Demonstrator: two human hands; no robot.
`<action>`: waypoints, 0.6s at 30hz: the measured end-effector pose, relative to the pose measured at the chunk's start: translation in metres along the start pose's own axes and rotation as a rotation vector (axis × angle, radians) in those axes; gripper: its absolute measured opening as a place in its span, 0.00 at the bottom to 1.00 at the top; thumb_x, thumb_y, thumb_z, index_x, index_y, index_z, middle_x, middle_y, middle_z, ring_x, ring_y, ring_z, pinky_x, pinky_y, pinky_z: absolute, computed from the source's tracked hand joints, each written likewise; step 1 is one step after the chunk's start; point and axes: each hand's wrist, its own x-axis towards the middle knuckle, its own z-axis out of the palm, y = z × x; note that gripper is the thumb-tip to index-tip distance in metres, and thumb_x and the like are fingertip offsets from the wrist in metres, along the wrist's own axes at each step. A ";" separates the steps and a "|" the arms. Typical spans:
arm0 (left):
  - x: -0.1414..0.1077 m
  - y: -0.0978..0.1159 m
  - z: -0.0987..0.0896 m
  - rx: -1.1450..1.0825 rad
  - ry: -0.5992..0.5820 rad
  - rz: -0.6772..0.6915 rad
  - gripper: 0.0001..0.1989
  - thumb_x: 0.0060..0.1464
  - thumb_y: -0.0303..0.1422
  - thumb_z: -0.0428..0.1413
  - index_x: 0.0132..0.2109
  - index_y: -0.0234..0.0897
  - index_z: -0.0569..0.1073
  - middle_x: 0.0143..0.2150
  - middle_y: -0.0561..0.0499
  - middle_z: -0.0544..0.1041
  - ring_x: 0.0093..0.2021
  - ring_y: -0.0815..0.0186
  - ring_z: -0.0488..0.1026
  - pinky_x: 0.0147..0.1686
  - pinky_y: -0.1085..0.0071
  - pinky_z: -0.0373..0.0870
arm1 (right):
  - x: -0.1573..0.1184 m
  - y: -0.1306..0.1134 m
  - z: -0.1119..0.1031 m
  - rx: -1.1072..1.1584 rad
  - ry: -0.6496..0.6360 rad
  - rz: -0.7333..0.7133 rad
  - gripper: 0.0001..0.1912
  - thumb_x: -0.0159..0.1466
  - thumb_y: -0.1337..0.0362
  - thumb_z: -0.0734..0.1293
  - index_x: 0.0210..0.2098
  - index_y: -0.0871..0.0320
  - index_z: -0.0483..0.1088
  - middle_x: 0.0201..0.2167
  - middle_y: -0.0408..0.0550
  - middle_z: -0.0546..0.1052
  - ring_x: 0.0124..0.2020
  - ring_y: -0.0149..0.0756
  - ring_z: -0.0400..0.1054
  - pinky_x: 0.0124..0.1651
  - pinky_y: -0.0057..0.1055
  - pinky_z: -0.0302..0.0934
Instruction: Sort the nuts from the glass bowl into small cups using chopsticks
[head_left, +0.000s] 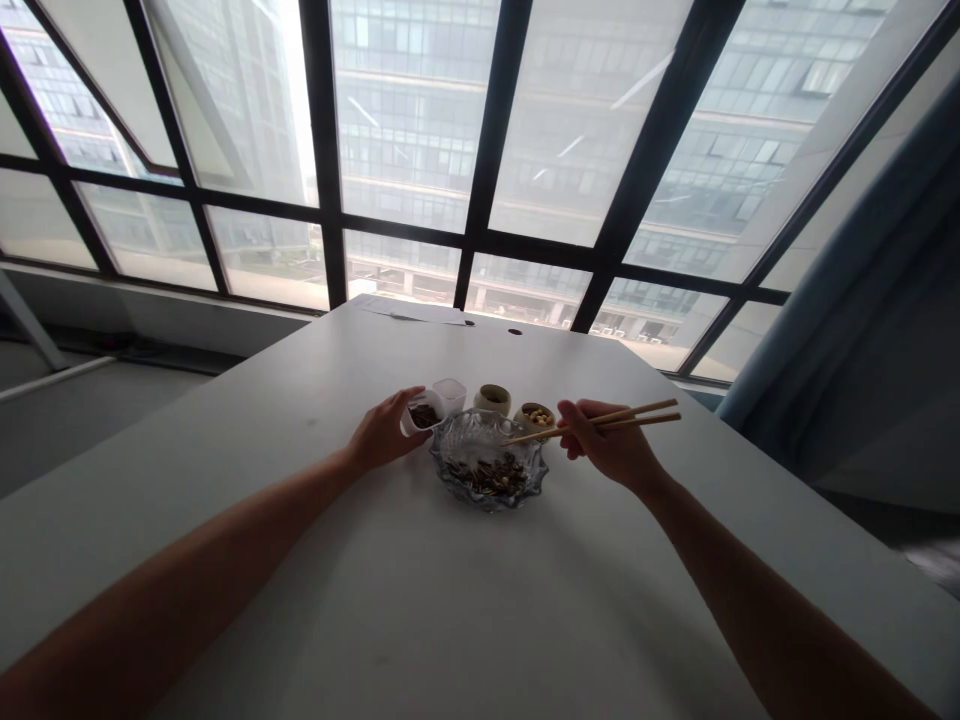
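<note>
My left hand is closed around a small white cup with dark seeds in it, tilted beside the left rim of a scalloped glass bowl. Dark, striped seeds lie in the bottom of that bowl. Wooden chopsticks are gripped in my right hand, their tips over the inside of the bowl. Whether the tips pinch anything is too small to tell. Behind the bowl stand a clear plastic cup, a round pot and another pot with light nuts.
The white table stretches toward large black-framed windows. Papers lie at its far edge, near two dark round spots. A blue curtain hangs at the right.
</note>
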 end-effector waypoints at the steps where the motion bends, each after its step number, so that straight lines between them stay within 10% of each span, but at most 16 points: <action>1: 0.000 -0.001 0.000 0.004 0.001 -0.002 0.33 0.51 0.43 0.62 0.62 0.41 0.64 0.58 0.42 0.76 0.54 0.52 0.76 0.51 0.57 0.76 | -0.002 -0.001 -0.002 -0.032 -0.028 0.008 0.29 0.60 0.38 0.67 0.22 0.59 0.72 0.16 0.48 0.74 0.15 0.33 0.68 0.16 0.26 0.61; 18: 0.001 0.002 -0.003 0.020 -0.042 -0.053 0.34 0.51 0.46 0.60 0.62 0.40 0.64 0.59 0.42 0.75 0.55 0.51 0.76 0.52 0.56 0.75 | -0.013 -0.009 0.000 -0.228 -0.359 -0.278 0.23 0.68 0.50 0.63 0.22 0.57 0.69 0.15 0.45 0.73 0.16 0.30 0.66 0.21 0.26 0.60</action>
